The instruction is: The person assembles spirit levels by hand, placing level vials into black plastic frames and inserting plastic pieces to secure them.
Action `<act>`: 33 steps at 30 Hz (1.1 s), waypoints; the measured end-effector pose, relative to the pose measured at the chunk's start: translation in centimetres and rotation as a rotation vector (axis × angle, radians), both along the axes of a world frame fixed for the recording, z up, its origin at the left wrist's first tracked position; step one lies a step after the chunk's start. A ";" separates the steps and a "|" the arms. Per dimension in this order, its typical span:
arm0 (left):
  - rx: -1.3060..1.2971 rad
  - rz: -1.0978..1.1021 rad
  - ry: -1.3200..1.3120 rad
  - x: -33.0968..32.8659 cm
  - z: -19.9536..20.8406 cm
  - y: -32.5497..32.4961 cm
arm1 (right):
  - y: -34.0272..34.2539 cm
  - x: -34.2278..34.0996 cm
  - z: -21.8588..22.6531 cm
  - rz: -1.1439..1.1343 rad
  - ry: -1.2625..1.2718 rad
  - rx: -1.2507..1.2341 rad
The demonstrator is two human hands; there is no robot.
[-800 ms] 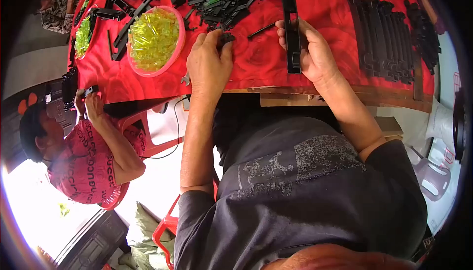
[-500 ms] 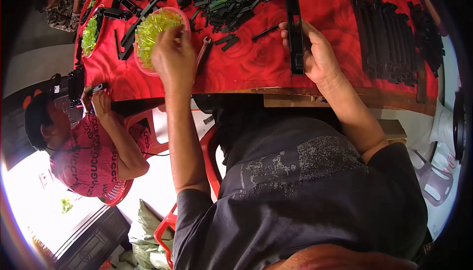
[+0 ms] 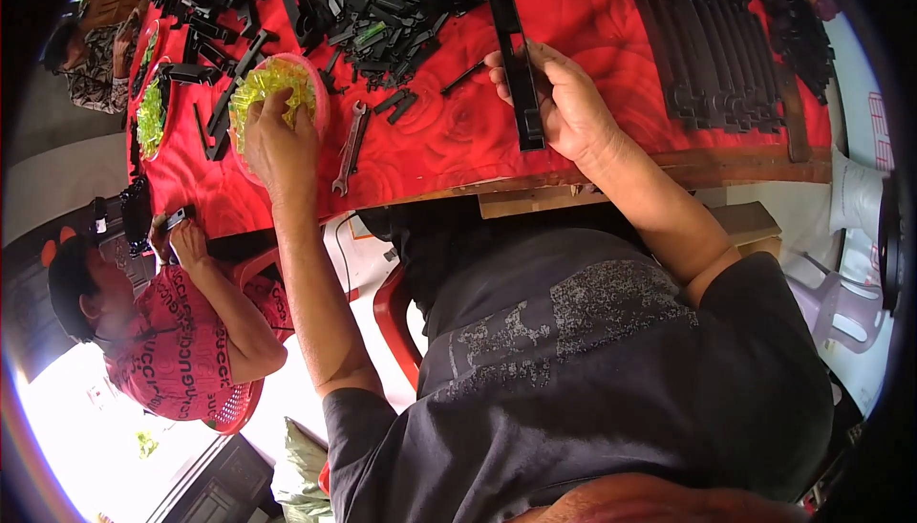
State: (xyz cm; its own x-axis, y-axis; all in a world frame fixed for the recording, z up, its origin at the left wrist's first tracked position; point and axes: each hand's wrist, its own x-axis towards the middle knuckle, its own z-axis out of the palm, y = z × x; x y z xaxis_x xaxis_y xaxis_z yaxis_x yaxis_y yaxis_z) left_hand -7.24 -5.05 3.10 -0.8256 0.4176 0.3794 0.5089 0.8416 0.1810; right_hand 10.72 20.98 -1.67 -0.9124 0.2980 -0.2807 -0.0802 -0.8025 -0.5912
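Observation:
My right hand [image 3: 571, 107] holds a long black plastic frame with cut-outs [image 3: 516, 64] upright over the table's front part. Its fingers wrap behind the frame and show on the far side. My left hand [image 3: 282, 146] is at a pink-rimmed round basket [image 3: 322, 107] full of small clear yellow-green tubes [image 3: 291, 76]. Its fingers are bent together over the tubes, and whatever sits between the tips is hidden. Just right of the basket lies a wrench [image 3: 346, 155] beside a dark tool.
Loose black parts [image 3: 382, 36] form a heap at the back. Black frames [image 3: 707, 55] lie in a row at the right. Another basket of green pieces [image 3: 151, 122] stands far left. A person in a red shirt [image 3: 177, 341] sits at the left; another person [image 3: 91, 69] is beyond.
The whole view has shifted, so table things appear further left. My left hand stays at the basket, its fingers still bent over the tubes. My right hand keeps hold of the black frame.

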 end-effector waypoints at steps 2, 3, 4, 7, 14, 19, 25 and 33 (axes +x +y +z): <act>0.001 0.006 -0.014 -0.1 0.0 -0.2 | -0.3 -0.1 0.4 -0.016 -0.019 0.030; 0.014 0.003 -0.010 -0.2 -0.3 -0.1 | -0.2 -0.1 0.2 -0.020 -0.019 0.031; 0.028 -0.001 -0.005 -0.3 -0.5 -0.1 | -0.1 0.0 -0.2 -0.014 -0.002 0.021; 0.012 -0.013 0.008 -0.4 -0.3 -0.2 | -0.1 -0.1 -0.3 -0.003 0.008 0.018; -0.008 -0.024 -0.009 -1.1 -0.4 -0.5 | 0.1 -0.2 -0.6 0.028 -0.023 0.056; -0.030 -0.005 0.022 -1.1 -0.5 -0.4 | 0.0 -0.4 -0.6 0.051 -0.010 0.094; -0.024 -0.016 0.031 -1.6 -0.5 -0.1 | 0.2 -0.5 -1.0 0.063 0.016 0.058; -0.091 0.091 0.031 -2.1 -0.2 0.4 | -0.1 -0.6 -0.4 0.065 -0.006 0.065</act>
